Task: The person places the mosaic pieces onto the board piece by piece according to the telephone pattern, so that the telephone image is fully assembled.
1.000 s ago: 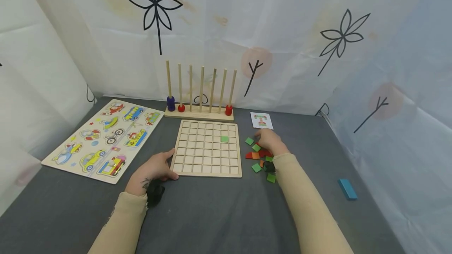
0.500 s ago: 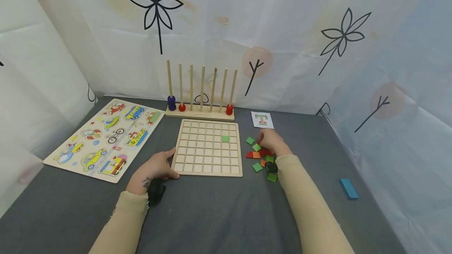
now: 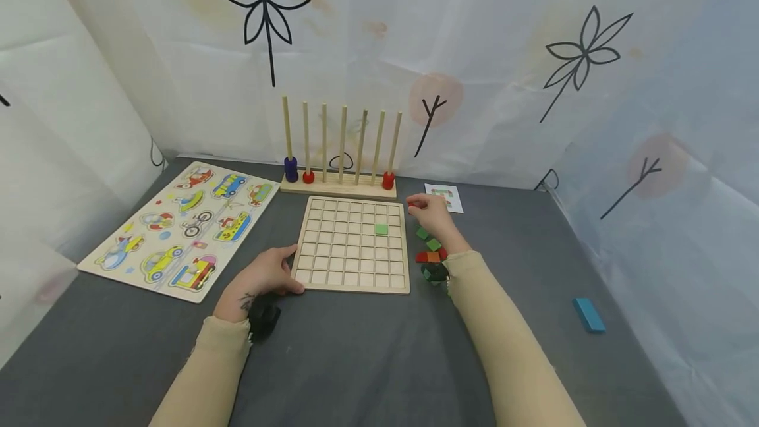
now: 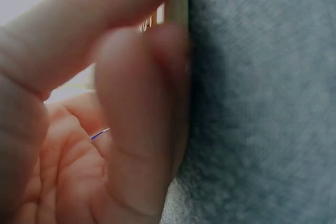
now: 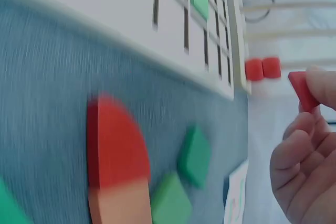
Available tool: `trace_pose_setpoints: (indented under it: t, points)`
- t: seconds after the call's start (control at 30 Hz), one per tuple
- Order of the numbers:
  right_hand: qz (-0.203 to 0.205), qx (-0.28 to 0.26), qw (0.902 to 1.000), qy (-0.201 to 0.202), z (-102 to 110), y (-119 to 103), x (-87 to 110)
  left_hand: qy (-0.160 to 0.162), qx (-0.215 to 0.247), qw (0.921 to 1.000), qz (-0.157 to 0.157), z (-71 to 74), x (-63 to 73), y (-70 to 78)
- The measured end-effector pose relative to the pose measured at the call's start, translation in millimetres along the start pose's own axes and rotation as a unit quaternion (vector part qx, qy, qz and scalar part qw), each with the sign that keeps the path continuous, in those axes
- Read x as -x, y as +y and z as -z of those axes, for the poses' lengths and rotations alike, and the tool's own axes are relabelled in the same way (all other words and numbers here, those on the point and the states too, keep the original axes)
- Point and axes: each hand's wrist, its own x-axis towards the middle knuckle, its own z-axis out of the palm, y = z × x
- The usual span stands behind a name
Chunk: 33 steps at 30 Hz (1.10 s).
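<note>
A wooden grid board (image 3: 346, 285) lies at mid-table with one green tile (image 3: 381, 229) in a cell. My left hand (image 3: 267, 275) holds the board's near left corner, thumb at the front edge and fingers along the left side; the left wrist view shows it close and blurred. Between thumb and fingers of my right hand (image 3: 431, 216) is a small red piece (image 5: 302, 91), raised off the table beside the board's far right corner. Below that hand lie loose tiles: a red rounded piece (image 5: 118, 145), an orange tile (image 5: 123, 203) and several green ones (image 5: 195, 156), partly hidden by the wrist.
Behind the board stands a peg rack (image 3: 338, 188) with red and purple beads. A picture card (image 3: 453, 198) lies at the back, partly behind my right hand. At left is a picture puzzle board (image 3: 178, 236); far right, a blue block (image 3: 589, 315).
My right hand has lifted from the tile pile with a red piece and moved up and left towards the board's far right corner. The left hand stays at its corner.
</note>
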Motion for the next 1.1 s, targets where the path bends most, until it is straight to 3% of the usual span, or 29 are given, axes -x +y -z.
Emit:
trace_pose_setpoints:
  t: [0.27, 1.1]
  points:
    - [0.041, -0.021, 0.999, 0.002, -21, -10, -10.9, 0.009, 0.008, 0.9999, -0.012, 0.2, -3.4, 0.7]
    - [0.037, 0.11, 0.9931, 0.02, -54, -10, -29.2, 0.008, -0.023, 0.9996, -0.016, -0.2, -1.9, 1.1]
